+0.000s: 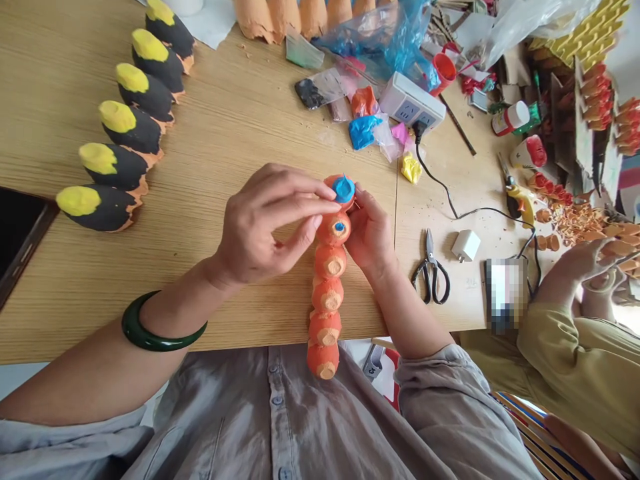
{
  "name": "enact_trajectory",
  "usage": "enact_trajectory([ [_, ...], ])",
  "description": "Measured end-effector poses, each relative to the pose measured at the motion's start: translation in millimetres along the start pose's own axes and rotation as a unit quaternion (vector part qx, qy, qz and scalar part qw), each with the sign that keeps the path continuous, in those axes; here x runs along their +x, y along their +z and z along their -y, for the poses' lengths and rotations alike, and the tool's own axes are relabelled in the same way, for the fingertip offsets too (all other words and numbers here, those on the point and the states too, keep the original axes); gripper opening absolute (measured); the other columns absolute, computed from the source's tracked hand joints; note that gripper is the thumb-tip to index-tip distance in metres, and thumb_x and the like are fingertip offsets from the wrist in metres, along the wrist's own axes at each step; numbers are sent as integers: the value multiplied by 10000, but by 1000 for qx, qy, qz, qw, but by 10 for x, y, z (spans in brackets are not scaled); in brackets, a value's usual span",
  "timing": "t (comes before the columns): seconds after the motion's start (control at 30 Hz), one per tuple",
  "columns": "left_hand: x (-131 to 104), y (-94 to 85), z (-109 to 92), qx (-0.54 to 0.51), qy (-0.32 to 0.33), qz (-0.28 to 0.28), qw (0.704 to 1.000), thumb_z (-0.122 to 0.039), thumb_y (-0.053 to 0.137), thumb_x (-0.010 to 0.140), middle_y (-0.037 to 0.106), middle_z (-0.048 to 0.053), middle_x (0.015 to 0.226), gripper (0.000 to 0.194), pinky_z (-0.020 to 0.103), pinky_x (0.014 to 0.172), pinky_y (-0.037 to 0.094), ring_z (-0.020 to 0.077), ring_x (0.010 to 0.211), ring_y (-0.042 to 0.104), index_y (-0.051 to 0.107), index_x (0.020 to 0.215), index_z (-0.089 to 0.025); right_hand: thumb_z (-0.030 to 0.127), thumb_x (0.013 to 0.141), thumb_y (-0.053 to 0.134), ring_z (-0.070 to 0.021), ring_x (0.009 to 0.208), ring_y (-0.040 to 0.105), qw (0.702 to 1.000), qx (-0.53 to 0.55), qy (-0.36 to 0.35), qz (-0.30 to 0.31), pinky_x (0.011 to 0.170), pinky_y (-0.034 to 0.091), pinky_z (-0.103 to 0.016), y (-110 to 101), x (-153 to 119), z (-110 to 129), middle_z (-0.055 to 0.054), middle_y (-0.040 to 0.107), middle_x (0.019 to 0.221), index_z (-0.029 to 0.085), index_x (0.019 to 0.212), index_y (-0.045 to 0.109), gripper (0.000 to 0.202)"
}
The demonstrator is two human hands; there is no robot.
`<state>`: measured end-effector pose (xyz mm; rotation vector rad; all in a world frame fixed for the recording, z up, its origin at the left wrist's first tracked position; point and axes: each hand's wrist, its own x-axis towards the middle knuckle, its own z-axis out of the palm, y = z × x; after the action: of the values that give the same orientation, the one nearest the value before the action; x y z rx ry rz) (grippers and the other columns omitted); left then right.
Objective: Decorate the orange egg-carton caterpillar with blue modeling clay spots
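A strip of joined orange-painted egg-carton cups [329, 293] runs from the tabletop down past the table's front edge. Its top end rests in my right hand [371, 230], which is closed around the cups from the right side. Blue clay [343, 189] covers the tip of the topmost cup and rises to a small peak. The cup below bears a smaller blue dot; the lower ones have bare, pale tips. My left hand [270, 223] reaches in with its fingers stretched out, fingertips touching the top cup at the clay's left edge. Its thumb stands apart from the fingers, beside the second cup.
Black carton cups with yellow tips [135, 130] line the left, near a dark phone [23, 240]. Clay packets [364, 131], a power strip [413, 100] and scissors [431, 270] lie to the right. Another person's hands [575, 260] work at far right.
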<state>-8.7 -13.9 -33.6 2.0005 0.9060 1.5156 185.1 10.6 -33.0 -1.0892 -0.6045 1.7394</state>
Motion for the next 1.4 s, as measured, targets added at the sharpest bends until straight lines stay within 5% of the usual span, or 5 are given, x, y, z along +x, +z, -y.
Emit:
enact_trajectory([
  [0.27,-106,35,109,83,37,112,990,-294,737,1073,836,-5,1501,351,475,1186,633,311,1383,768,880,1370,-415,407,1076,724,-180,874,718,998,39,25,-50,825,605,-308,103,-58,77,23,789,863,263,905,732,224],
  [0.43,-22,16,39,26,-70,161,984,-323,785,1066,839,33,1488,299,512,1355,542,337,1519,722,887,1341,-381,469,1057,739,-211,1002,742,998,7,31,-54,864,609,-324,77,-38,72,-8,813,922,273,967,733,216],
  [0.9,8,-34,-19,7,-115,-38,993,-393,817,1078,851,3,1443,304,561,1312,528,320,1389,752,880,1373,-430,579,969,871,-193,853,693,999,-16,-8,-26,791,600,-333,20,-23,4,24,756,841,289,948,739,319],
  [1.13,74,68,-38,-282,-385,-95,874,-535,853,1036,872,6,1376,232,453,1137,645,303,1381,743,930,1143,-345,560,986,857,-171,775,654,998,-43,-23,27,767,580,-323,59,-159,-48,33,705,814,276,863,726,336],
  [1.4,171,60,-173,-352,-447,-49,821,-533,900,938,893,50,1215,343,455,1215,617,329,1384,782,915,1135,-253,573,931,931,-166,697,536,995,-88,-43,28,678,480,-316,62,-218,-88,39,624,764,273,774,682,420],
])
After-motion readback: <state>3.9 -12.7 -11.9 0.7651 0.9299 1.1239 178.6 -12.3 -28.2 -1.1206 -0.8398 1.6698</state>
